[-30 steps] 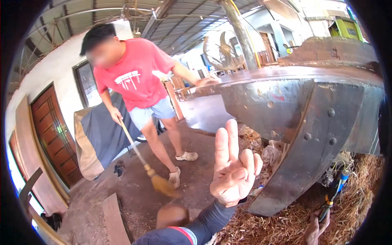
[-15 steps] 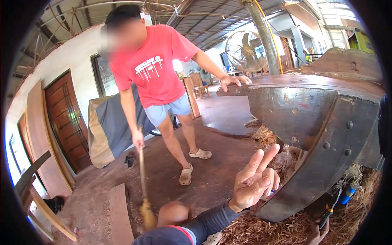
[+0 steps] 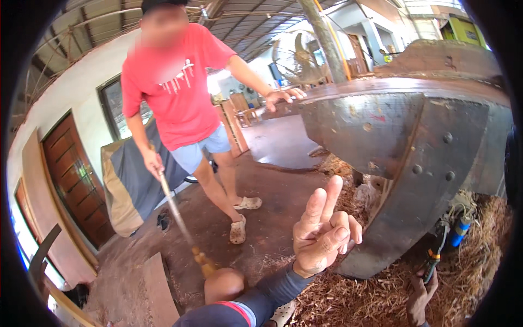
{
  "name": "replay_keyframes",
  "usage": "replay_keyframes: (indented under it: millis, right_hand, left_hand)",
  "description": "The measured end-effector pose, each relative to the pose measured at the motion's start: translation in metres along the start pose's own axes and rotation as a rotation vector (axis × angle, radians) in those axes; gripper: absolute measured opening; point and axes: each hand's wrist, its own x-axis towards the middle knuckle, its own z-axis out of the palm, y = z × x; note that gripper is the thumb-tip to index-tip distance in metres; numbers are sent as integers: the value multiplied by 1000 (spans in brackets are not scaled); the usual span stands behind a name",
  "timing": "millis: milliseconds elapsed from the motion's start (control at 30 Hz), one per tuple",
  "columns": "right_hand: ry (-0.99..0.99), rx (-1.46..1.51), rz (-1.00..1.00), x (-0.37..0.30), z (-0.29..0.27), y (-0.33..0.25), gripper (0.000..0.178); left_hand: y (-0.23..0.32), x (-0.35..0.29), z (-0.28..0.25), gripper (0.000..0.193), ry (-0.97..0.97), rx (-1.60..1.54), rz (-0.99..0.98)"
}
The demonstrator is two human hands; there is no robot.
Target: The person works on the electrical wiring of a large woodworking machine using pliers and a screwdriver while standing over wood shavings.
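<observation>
Tool, dark-handled with an orange band, sits in our right hand at the lower right, over the shavings and below the table's leg. Our right fingers are closed around its handle. Its metal end points upward, just beside a blue cylinder and some pale wires; whether it touches them we cannot tell.

Our left hand holds nothing. We have two fingers raised, a narrow gap between their tips, with the others curled in and the thumb across the palm. It appears in front of the leg's lower part, well apart from the tool, its forearm in a dark sleeve beside our bent knee.

Facing us stands a co-worker in a red shirt, light blue shorts and pale clogs. One hand grips a broom, whose bristles are partly hidden by our knee; the other rests on the edge of the table. Round studs dot the dark leg. A board lies on the floor to our left, and behind the table we see a large fan near a post.
</observation>
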Motion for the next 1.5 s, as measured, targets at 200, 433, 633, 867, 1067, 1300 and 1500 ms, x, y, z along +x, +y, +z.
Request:
replay_keyframes:
  millis: [200,433,633,867,1067,1300,1500]
  right_hand:
    - [-5,-79,119,-7,-2,-16,27]
    - [28,26,70,-3,-9,-22,13]
    - [56,-45,282,12,-26,-33,12]
    - [205,-21,389,15,-29,14,9]
    - [217,-31,518,-1,-27,37,6]
    - [190,-107,206,-17,-115,136,9]
    - [30,-176,301,-4,-73,117,16]
  left_hand:
    - [-33,-1,14,75,99,-193,-28]
    - [-50,-12,39,83,283,-132,-121]
    - [-78,-18,41,59,129,27,-382]
    - [-184,-33,122,60,-460,730,-687]
    - [-212,-24,111,21,-797,850,-510]
    - [-144,-11,78,32,-514,837,-186]
    - [-116,21,0,67,-132,1282,136]
